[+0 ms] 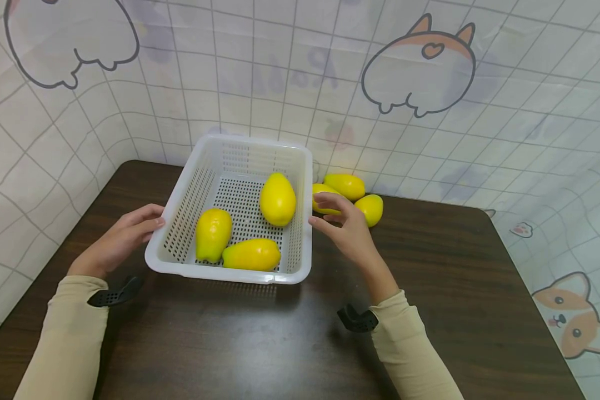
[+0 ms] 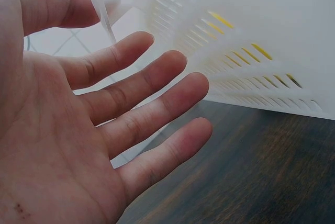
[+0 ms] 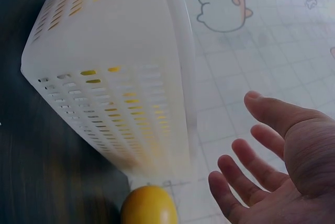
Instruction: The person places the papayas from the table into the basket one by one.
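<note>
A white perforated plastic basket [image 1: 230,272] holds three yellow, mango-like fruits: one at the left [image 1: 213,234], one at the front [image 1: 252,254] and one at the back right [image 1: 278,199]. Beside its left rim is my left hand [image 1: 122,236], the thumb at the rim. In the left wrist view its fingers [image 2: 157,103] stretch out, spread, next to the slotted wall. My right hand [image 1: 347,230] hovers just off the right rim with fingers loosely bent and nothing in them. The right wrist view shows a gap between that hand [image 3: 277,166] and the basket wall [image 3: 120,41].
Three more yellow fruits lie on the table right of the basket: one at the back [image 1: 346,185], one at the right [image 1: 370,209] and one partly hidden behind my right fingers [image 1: 322,199]. A patterned cloth [image 1: 260,72] surrounds the dark wooden table [image 1: 220,344].
</note>
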{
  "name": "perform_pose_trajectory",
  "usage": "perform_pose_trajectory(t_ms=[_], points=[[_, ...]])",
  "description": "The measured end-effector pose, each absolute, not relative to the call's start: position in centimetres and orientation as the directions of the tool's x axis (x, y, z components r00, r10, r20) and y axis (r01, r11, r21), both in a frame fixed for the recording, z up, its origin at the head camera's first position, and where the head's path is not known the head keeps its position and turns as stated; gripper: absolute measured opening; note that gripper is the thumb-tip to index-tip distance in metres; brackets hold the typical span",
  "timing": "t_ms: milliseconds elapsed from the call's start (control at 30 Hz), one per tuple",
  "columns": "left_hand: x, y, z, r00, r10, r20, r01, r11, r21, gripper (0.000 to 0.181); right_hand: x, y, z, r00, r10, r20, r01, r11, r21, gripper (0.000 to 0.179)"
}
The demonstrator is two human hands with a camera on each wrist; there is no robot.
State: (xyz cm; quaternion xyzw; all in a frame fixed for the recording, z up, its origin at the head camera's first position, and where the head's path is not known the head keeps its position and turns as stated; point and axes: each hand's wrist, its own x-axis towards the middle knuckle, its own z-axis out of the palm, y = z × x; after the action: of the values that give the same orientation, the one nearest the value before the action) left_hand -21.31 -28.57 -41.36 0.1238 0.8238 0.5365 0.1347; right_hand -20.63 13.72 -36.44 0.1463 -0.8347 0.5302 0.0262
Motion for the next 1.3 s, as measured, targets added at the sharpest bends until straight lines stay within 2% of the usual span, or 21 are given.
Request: perform_pose_trajectory(t_ms=[467,1000,1300], points=[[-21.3,-28.6,-41.5,-0.933,0.347,-0.091,0.057,0.393,0.918,0.041,-21.1,14.9,-37.4,-0.945,-0.212,0.249,-0.316,0.399,-0.861,0.045],[-21.3,-28.5,-41.3,-0.929,0.363,-0.071,0.076,0.375,0.924,0.040,-21.2,16.1,-37.6,-0.963,-0.167,0.211,-0.262,0.412,-0.873,0.044],[-21.4,-28.7,-41.4,-0.932,0.350,-0.090,0.052,0.377,0.925,0.039,-21.1,17.0,-37.8,-0.955,-0.163,0.249,-0.295,0.412,-0.862,0.044]])
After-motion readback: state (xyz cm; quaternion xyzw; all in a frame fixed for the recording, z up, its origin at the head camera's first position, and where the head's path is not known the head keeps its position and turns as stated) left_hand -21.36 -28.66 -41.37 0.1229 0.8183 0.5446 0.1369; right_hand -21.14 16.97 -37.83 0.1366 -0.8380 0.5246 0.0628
